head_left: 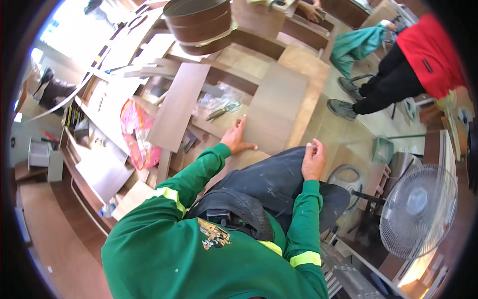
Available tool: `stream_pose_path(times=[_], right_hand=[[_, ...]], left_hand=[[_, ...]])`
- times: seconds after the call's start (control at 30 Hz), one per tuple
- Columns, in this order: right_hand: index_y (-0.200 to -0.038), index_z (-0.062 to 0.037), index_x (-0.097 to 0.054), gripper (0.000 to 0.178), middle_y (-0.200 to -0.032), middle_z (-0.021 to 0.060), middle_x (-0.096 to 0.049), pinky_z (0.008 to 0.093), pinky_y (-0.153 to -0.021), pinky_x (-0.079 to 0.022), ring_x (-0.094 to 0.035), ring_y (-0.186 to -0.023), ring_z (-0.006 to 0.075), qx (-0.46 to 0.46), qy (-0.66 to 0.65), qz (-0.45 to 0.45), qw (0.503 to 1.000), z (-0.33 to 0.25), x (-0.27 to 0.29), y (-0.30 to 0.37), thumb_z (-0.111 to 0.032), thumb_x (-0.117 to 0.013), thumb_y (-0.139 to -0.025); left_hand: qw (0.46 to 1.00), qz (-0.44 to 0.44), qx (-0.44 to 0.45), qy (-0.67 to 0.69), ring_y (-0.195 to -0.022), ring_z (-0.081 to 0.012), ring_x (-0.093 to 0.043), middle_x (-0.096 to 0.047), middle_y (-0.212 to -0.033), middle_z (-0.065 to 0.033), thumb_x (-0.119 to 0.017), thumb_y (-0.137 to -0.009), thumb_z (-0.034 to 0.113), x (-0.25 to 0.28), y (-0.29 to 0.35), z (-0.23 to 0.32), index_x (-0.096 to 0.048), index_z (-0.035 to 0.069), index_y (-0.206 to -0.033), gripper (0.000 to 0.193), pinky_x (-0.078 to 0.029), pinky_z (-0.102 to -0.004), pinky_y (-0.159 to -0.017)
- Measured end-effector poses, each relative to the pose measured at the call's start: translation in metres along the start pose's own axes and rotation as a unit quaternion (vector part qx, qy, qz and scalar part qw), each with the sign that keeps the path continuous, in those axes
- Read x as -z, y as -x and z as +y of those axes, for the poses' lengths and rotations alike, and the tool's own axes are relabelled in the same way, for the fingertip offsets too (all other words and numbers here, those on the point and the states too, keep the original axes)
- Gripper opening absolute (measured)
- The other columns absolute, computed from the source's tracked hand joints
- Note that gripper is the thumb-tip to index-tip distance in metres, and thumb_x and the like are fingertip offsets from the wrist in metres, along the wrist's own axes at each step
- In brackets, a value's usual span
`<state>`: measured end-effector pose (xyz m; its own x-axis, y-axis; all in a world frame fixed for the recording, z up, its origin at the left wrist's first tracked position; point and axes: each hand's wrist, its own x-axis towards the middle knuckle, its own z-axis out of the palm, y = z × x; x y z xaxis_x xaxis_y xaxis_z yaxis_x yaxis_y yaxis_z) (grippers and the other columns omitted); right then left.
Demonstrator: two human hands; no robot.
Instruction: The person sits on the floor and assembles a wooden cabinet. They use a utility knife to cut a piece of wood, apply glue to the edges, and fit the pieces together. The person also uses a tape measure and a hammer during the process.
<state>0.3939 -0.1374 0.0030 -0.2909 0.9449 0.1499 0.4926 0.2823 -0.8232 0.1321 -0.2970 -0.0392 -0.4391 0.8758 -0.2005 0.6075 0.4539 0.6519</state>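
My left hand (237, 138) is open, thumb and fingers spread, at the near left corner of a flat grey-brown panel (277, 107). Its fingers touch the panel's edge, and nothing shows in its grip. Over my right thigh is my right hand (314, 159), its fingers bent and drawn together; whether they hold something small I cannot make out. Beyond my left hand lie a small hand tool (222, 110) and a crumpled clear plastic bag (214, 98). A second brown panel (179, 106) slants to the left of them.
A pink plastic bag (135, 133) lies left among boards. At the back stands a round brown drum-shaped piece (198, 25). A person in red (430, 55) stands at the right, above a caged fan (417, 203). Another person's hands (312, 11) show at the far edge.
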Motion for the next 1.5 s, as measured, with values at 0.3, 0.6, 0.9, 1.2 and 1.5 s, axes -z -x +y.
stream_pose_path(times=[0.3, 0.6, 0.9, 1.2, 1.5], right_hand=[[-0.116, -0.0008, -0.063, 0.027, -0.091, 0.0097, -0.062, 0.0355, -0.074, -0.051, -0.061, -0.079, 0.0215, 0.007, 0.008, 0.038, 0.999, -0.007, 0.018, 0.019, -0.015, -0.065, -0.093], [-0.115, 0.0005, -0.064, 0.022, -0.088, 0.0048, -0.059, 0.0285, -0.071, -0.050, -0.058, -0.077, 0.0144, 0.077, -0.035, 0.059, 0.995, -0.052, 0.039, 0.022, -0.010, -0.063, -0.095], [-0.118, -0.0001, -0.063, 0.022, -0.085, -0.0002, -0.059, 0.0228, -0.066, -0.049, -0.055, -0.070, 0.0070, -0.087, -0.239, 0.018, 0.967, -0.004, 0.091, -0.044, -0.013, -0.059, -0.100], [-0.122, 0.0021, -0.059, 0.042, -0.075, 0.0085, -0.061, 0.0340, -0.068, -0.050, -0.059, -0.068, 0.0182, -0.216, -0.002, -0.123, 0.969, 0.059, 0.090, -0.084, -0.026, -0.068, -0.092], [-0.123, 0.0032, -0.058, 0.050, -0.088, 0.0197, -0.070, 0.0423, -0.078, -0.053, -0.068, -0.082, 0.0343, -0.172, 0.076, -0.073, 0.979, 0.075, 0.072, -0.115, -0.034, -0.066, -0.091]], left_hand=[[1.000, 0.027, -0.008, -0.011, -0.130, -0.0493, -0.046, -0.029, -0.149, -0.0311, -0.088, -0.062, 0.059, -0.016, -0.026, 0.008, -0.012, 0.001, -0.156, 0.134, -0.043, -0.0485, -0.109], [0.984, 0.144, -0.007, -0.102, -0.147, -0.0436, -0.021, -0.025, -0.157, -0.0241, -0.071, -0.079, 0.064, -0.020, -0.060, 0.028, -0.029, 0.009, -0.155, 0.103, -0.022, -0.0533, -0.119], [0.981, 0.127, -0.031, -0.146, -0.148, -0.0416, -0.023, -0.023, -0.160, -0.0247, -0.062, -0.088, 0.060, -0.031, -0.073, 0.054, -0.036, 0.010, -0.153, 0.087, -0.021, -0.0534, -0.119], [0.986, 0.087, -0.003, -0.145, -0.143, -0.0468, -0.029, -0.022, -0.159, -0.0276, -0.061, -0.092, 0.051, -0.017, -0.070, 0.065, -0.035, 0.009, -0.153, 0.078, -0.029, -0.0524, -0.115], [0.982, 0.068, -0.011, -0.174, -0.140, -0.0503, -0.030, -0.021, -0.158, -0.0305, -0.057, -0.093, 0.052, -0.018, -0.073, 0.060, -0.032, 0.007, -0.153, 0.079, -0.029, -0.0532, -0.115]])
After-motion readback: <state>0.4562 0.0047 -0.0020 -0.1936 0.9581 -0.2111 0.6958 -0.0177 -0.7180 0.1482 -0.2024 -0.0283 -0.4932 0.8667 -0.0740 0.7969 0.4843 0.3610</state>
